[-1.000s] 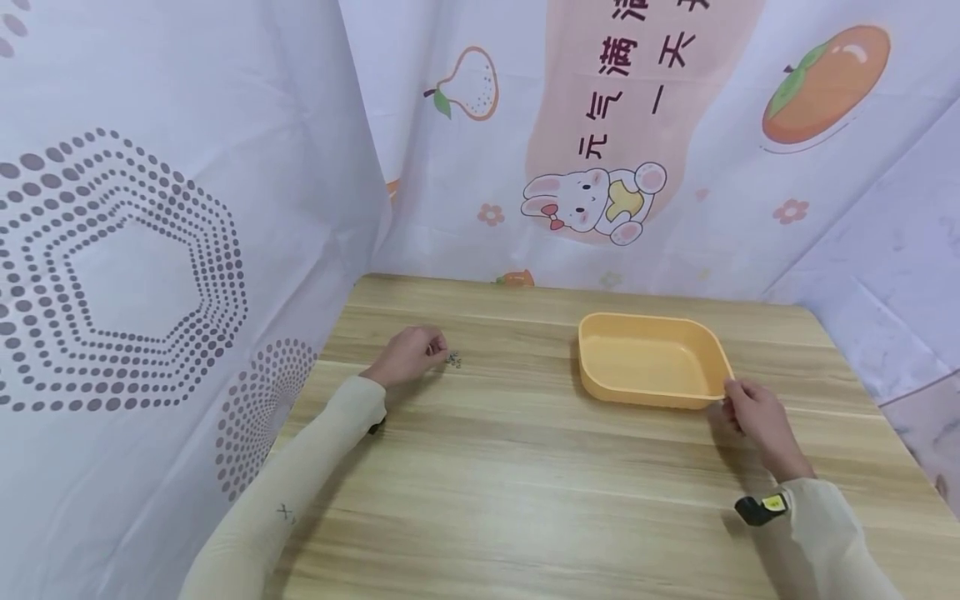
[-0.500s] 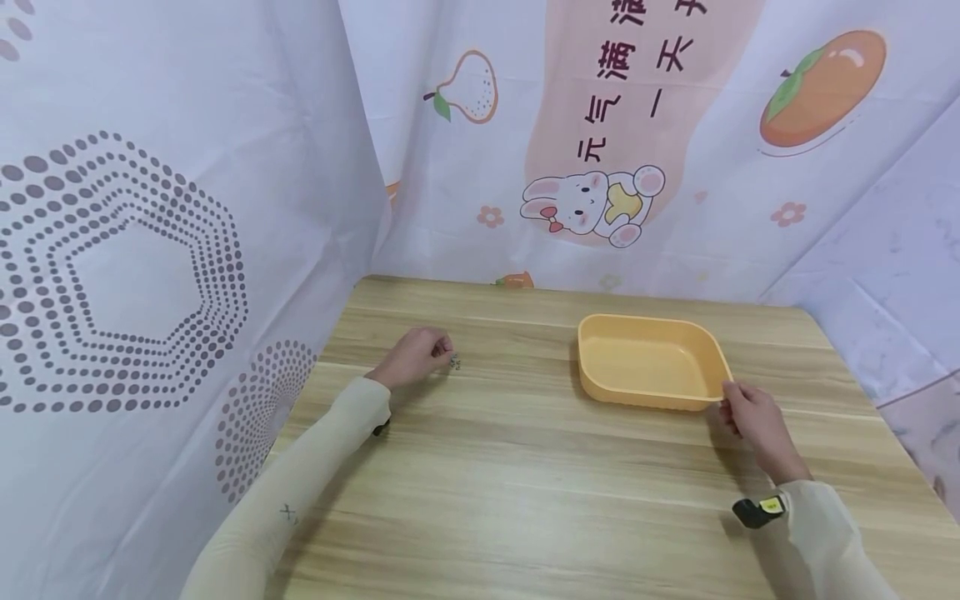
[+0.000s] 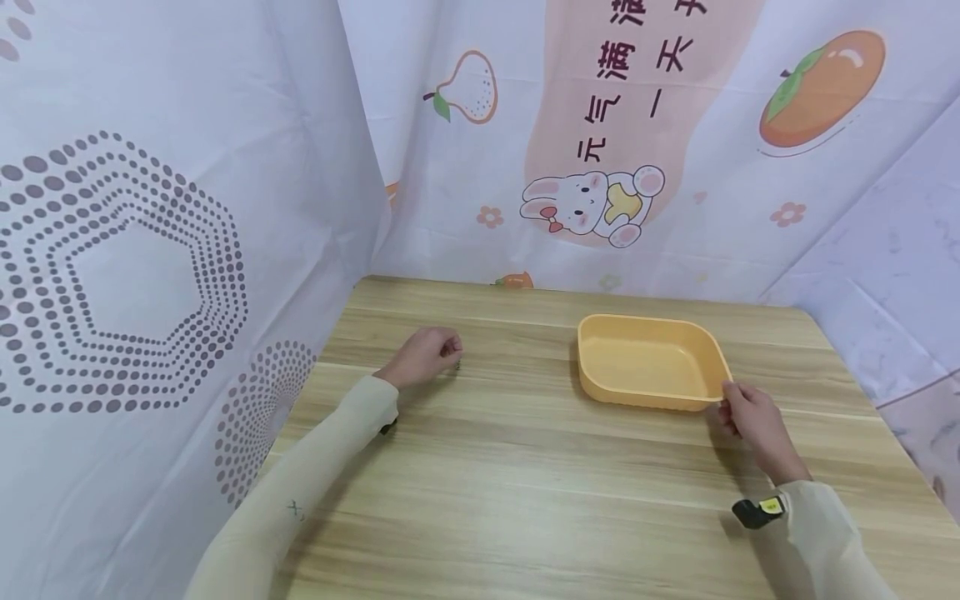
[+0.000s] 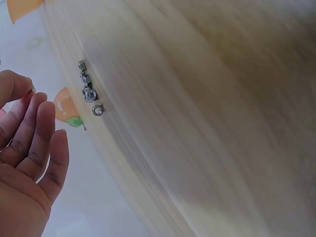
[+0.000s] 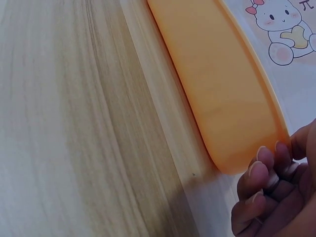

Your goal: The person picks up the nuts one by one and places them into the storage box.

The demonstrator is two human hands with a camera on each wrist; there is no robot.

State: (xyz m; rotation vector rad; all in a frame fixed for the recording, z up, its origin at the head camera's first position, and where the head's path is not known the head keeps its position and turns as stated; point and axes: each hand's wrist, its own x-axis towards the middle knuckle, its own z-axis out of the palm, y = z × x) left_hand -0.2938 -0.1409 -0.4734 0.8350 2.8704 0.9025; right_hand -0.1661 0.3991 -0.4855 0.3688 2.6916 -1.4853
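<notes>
My left hand (image 3: 423, 356) is just above the table's left side, thumb and index fingertip pinched together. In the left wrist view a tiny shiny piece, seemingly a metal nut (image 4: 32, 89), shows between those fingertips; most of it is hidden. Several small metal nuts (image 4: 88, 94) lie clustered on the wood close by, mostly covered by the hand in the head view. On the right, my right hand (image 3: 759, 427) grips the near right corner of a yellow-orange plastic tray (image 3: 648, 400), thumb and index finger at its rim. The tray's inside holds nothing visible.
The wood-grain table (image 3: 510, 492) runs up to a printed curtain (image 3: 450, 208) at the back. Another patterned curtain (image 3: 150, 292) hangs along the left edge. A black wrist device (image 3: 757, 512) sits by the right cuff.
My left hand has shifted slightly to the right, covering more of the nuts in the head view. The right hand and the tray stay where they were.
</notes>
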